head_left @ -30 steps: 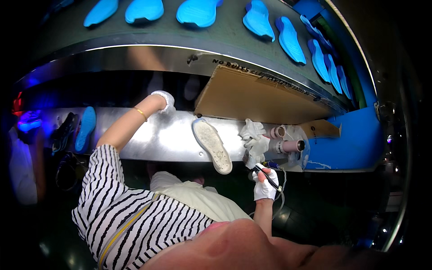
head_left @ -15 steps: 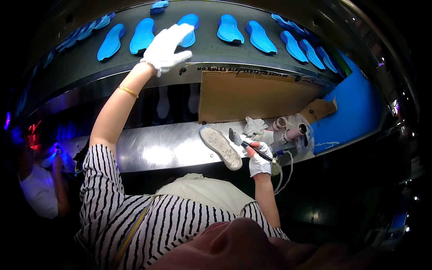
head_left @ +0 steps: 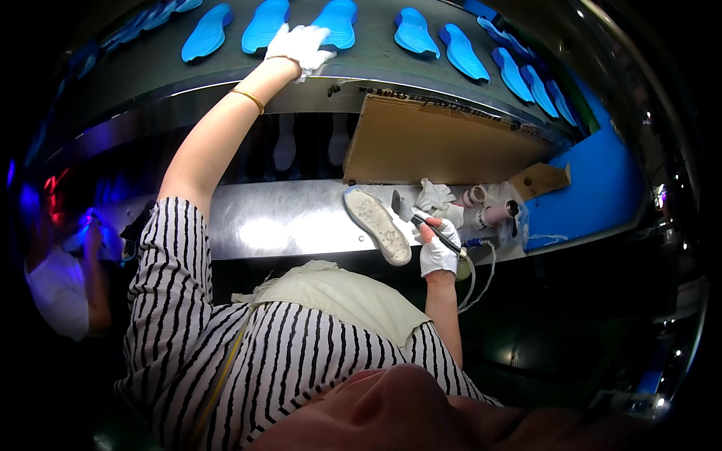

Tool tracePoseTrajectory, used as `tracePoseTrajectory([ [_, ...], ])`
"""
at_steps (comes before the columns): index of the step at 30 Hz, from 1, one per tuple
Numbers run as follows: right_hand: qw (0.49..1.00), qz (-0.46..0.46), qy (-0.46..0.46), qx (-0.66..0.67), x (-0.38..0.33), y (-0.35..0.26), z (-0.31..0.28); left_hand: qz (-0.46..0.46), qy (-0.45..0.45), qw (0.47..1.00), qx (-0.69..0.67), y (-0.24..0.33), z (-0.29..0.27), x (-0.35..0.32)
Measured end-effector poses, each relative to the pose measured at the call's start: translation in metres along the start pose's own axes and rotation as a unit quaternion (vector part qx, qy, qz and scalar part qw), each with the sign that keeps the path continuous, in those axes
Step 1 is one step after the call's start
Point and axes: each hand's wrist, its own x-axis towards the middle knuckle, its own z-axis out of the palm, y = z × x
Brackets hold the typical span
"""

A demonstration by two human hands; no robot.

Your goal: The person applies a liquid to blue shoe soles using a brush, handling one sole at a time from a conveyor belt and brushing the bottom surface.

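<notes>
Head view | left hand [head_left: 301,46], white-gloved, is stretched up, fingers curled on a blue foam insole [head_left: 265,24] on the grey conveyor belt [head_left: 376,56] | right hand [head_left: 438,252] is closed round a dark-handled brush [head_left: 425,224] beside a white rubber shoe sole [head_left: 377,225] on the steel surface [head_left: 278,222] | insole is best gripped by its edge and lifted flat, brush kept off the sole.

Both hands wear white knit cloth gloves, the left hand [head_left: 301,46] up at the conveyor, the right hand [head_left: 438,252] around a brush [head_left: 421,222] with a dark glossy handle. The bench [head_left: 278,222] is bare polished metal, shiny with glare. The shoe sole [head_left: 377,225] looks pale, matt and rough. The board [head_left: 436,143] is dull brown cardboard. The blue insoles [head_left: 267,24] look smooth, faintly glossy foam or plastic.
</notes>
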Motion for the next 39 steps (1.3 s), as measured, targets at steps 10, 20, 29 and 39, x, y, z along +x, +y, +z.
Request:
tracePoseTrajectory([
  [10, 0.999, 0.047, -0.019, -0.012, 0.013, 0.016, 0.015, -0.008, 0.122, 0.990, -0.068, 0.000, 0.012, -0.003],
  [20, 0.986, 0.142, -0.071, -0.052, 0.010, 0.041, 0.059, -0.096, 0.090, 0.984, -0.121, 0.007, -0.001, -0.007],
  [29, 0.989, 0.105, -0.057, -0.085, 0.007, 0.029, 0.071, -0.086, 0.083, 0.986, -0.113, -0.003, -0.012, -0.007],
  [39, 0.998, 0.056, 0.001, -0.032, 0.001, 0.014, 0.036, -0.008, 0.138, 0.990, -0.036, 0.010, -0.015, -0.005],
])
